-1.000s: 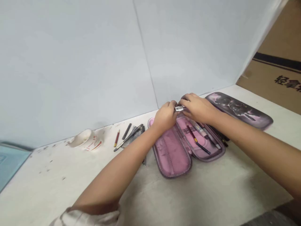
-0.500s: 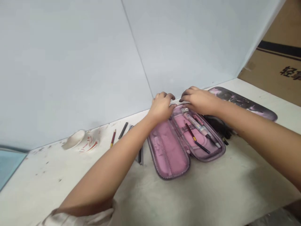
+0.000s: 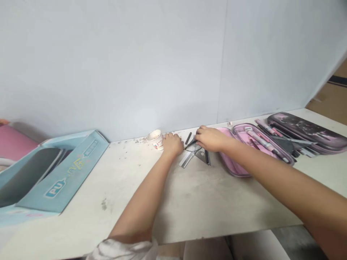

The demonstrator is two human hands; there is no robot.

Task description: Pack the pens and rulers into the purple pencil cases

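My left hand [image 3: 172, 144] is on the table just right of a paper cup [image 3: 156, 140] with red marks, its fingers curled down. Whatever lies under those fingers is hidden. My right hand [image 3: 210, 138] pinches a slim dark stick [image 3: 190, 143] with a yellowish end that points towards my left hand. Around and below it are a clear ruler [image 3: 186, 159], a grey set square [image 3: 202, 156] and a short black marker [image 3: 188, 138]. The open pink pencil case [image 3: 235, 169] lies beside my right forearm, with pens and a sharpener in its right half.
At the far right a closed dark pencil case [image 3: 306, 130] lies behind loose pens, rulers and black items. A light-blue box [image 3: 78, 169] with a dark object inside stands on the left. Grey wall panels [image 3: 162, 72] border the table's back edge.
The view has swung left. Both hands have left the top of the pink case: my left hand is now near the paper cup, my right among the ruler and set square. Loose stationery now shows right of the case.
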